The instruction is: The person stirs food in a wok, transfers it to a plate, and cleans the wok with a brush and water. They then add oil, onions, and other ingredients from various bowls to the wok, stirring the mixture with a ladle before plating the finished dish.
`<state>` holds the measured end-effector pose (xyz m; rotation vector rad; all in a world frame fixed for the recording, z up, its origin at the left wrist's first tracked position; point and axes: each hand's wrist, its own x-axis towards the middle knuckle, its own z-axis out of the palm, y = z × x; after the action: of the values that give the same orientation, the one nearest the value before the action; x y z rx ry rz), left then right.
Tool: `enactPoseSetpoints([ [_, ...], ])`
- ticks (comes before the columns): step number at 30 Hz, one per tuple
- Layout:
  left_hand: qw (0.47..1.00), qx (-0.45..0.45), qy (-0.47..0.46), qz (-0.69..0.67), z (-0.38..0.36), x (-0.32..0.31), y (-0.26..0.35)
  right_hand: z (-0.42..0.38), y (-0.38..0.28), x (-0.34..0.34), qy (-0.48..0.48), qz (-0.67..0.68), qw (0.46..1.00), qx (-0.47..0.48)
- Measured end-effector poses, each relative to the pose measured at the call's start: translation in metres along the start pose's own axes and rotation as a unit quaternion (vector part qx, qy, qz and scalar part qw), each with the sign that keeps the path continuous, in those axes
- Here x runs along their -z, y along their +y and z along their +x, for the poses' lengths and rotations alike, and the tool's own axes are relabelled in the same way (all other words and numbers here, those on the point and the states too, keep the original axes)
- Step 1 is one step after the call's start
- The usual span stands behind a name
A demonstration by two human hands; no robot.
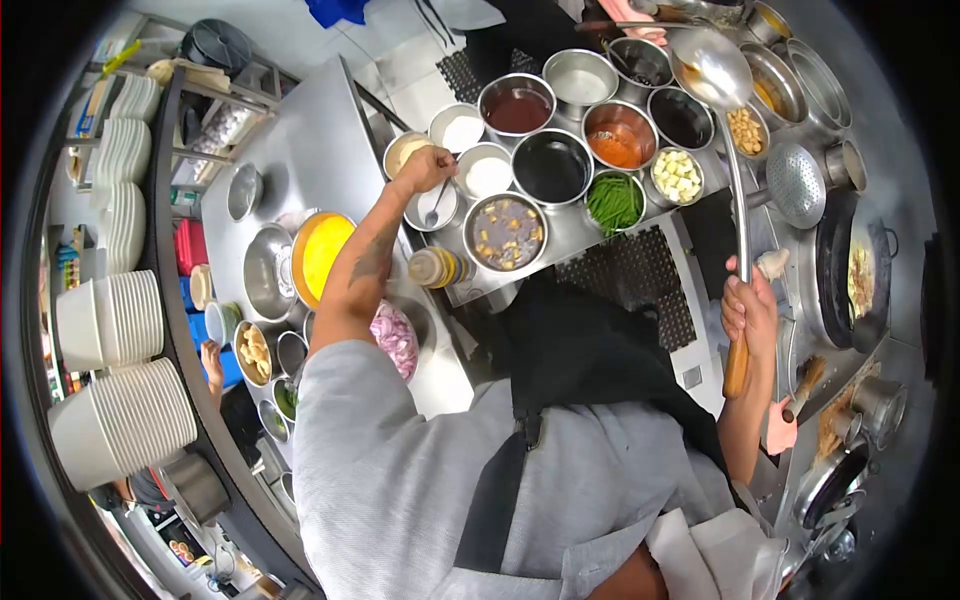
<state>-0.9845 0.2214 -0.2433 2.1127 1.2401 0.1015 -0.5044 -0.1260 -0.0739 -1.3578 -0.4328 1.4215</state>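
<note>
My left hand (428, 168) pinches the handle of a small spoon (433, 216), whose bowl rests in a metal container of white powder (420, 208). Tubs of pale and white contents stand around it, and a squeeze bottle (436, 267) is just below. My right hand (748, 310) is wrapped round the wooden handle of a long ladle (741, 200). The ladle's large round bowl (711, 68) hangs over the far containers at the upper right, with a little brown liquid in it.
Metal pots of sauces, green beans (614, 202) and white cubes (676, 176) crowd the counter ahead. A wok (860, 270) with food and a perforated skimmer (796, 185) are at right. Yellow liquid (325, 258), sliced onions (394, 340) and stacked dishes (125, 430) are at left. Another person's hand (212, 362) shows there.
</note>
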Motion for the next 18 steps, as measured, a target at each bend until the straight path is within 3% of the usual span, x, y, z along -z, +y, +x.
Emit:
enactPoseSetpoints([
  [2,0.998,-0.044,0.016,0.029,-0.034,0.011,0.007,0.001,-0.002,-0.035,-0.022,-0.018,0.999,-0.015],
  [4,0.965,-0.067,-0.016,0.253,-0.081,0.026,0.033,0.003,-0.001,-0.062,-0.070,-0.022,0.997,-0.014],
  [5,0.966,-0.068,-0.015,0.248,-0.094,0.034,0.035,0.005,-0.003,-0.074,-0.088,-0.024,0.996,-0.021],
  [7,0.953,-0.143,0.073,0.256,-0.120,0.050,0.039,0.010,-0.006,-0.094,-0.104,-0.029,0.994,-0.034],
  [8,0.955,-0.142,0.071,0.251,-0.126,0.058,0.048,0.012,-0.008,-0.101,-0.122,-0.036,0.991,-0.047],
  [9,0.963,-0.114,0.130,0.206,-0.128,0.072,0.068,0.015,-0.011,-0.108,-0.141,-0.043,0.987,-0.058],
  [10,0.965,-0.086,0.189,0.161,-0.126,0.082,0.085,0.018,-0.013,-0.115,-0.139,-0.045,0.988,-0.058],
  [12,0.970,-0.057,0.198,0.131,-0.102,0.078,0.091,0.025,-0.017,-0.126,-0.174,-0.043,0.981,-0.077],
  [14,0.962,-0.114,0.227,0.097,-0.062,0.055,0.071,0.026,-0.020,-0.133,-0.178,-0.051,0.979,-0.087],
  [18,0.975,-0.106,0.153,0.121,-0.010,0.010,0.036,0.020,-0.020,-0.135,-0.163,-0.098,0.976,-0.107],
])
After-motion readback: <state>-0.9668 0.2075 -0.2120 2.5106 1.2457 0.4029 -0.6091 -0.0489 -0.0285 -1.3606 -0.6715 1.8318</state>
